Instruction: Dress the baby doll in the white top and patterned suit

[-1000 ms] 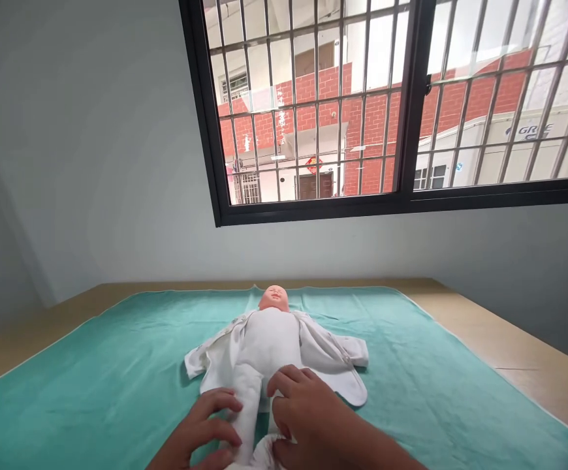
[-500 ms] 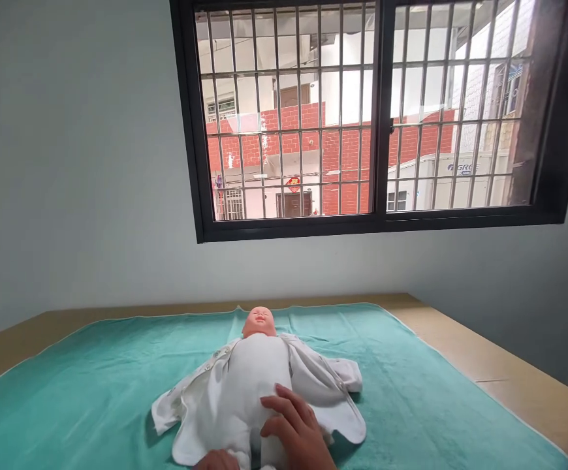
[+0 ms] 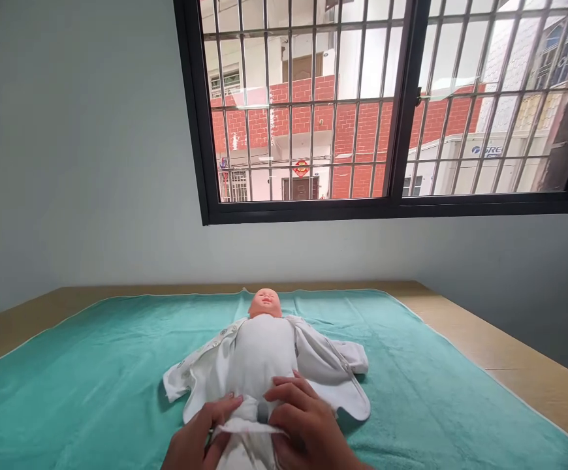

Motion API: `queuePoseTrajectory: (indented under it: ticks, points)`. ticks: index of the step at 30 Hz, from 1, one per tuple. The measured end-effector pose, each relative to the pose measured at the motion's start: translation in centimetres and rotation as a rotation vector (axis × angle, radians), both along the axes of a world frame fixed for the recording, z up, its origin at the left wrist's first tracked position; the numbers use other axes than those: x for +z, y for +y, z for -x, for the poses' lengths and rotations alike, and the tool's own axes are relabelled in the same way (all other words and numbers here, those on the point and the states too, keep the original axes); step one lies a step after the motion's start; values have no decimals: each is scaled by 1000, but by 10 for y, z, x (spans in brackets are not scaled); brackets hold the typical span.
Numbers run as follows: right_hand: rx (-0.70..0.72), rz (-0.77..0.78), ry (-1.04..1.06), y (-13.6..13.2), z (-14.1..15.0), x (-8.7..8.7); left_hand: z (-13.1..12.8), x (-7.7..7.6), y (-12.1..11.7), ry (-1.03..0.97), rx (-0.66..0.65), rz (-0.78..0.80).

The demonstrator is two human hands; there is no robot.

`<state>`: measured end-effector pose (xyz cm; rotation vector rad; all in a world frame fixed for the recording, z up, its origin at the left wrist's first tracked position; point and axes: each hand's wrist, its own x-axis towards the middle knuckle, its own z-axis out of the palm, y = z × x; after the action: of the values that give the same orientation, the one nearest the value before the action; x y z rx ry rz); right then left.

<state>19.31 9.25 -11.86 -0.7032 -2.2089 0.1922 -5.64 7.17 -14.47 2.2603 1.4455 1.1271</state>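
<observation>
A baby doll [image 3: 263,339] in a white body lies on its back on a teal towel [image 3: 93,365], head toward the window. An open white garment [image 3: 330,375] is spread under it on both sides. My left hand [image 3: 198,437] and my right hand [image 3: 301,427] are at the doll's hips, near the bottom edge of the view. Between them a fold of white cloth [image 3: 245,427] is bunched up, with the fingers of both hands curled on it. The doll's legs are hidden behind my hands.
The towel covers a tan wooden platform [image 3: 509,356] that runs to a grey wall. A black-framed barred window [image 3: 386,111] is above, with a red brick building outside. The platform's right edge drops off at the far right.
The view has shifted down and slightly left, bringing both hands back into sight. My left hand has come up beside the right, and a fold of white cloth is now gathered between them.
</observation>
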Motion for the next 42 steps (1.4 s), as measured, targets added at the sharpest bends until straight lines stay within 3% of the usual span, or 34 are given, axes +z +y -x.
queuePoseTrajectory:
  ticks: [6,11,14,18,21,26,33,37,40,42]
  points:
    - [-36,43,93,10,-14,8,-18,8,32,9,222,-139]
    - [-116,119,144,20,-22,3,-25,8,35,-90,63,-106]
    - [-181,259,175,23,-22,-3,-24,6,29,-164,-21,-102]
    - [-137,401,80,25,-27,0,-23,8,27,-282,-59,84]
    - [-140,343,-83,24,-30,10,-21,16,27,-252,-70,217]
    - [-206,153,-207,26,-25,23,-19,33,37,-192,1,137]
    - [-330,82,-317,69,-18,40,-27,48,84,-182,190,101]
    - [-346,240,-22,94,-12,25,-31,38,100,-388,169,174]
    - [-335,420,262,102,-10,-1,-28,30,94,-586,110,264]
    - [-310,490,339,102,-12,-13,-26,31,86,-690,45,362]
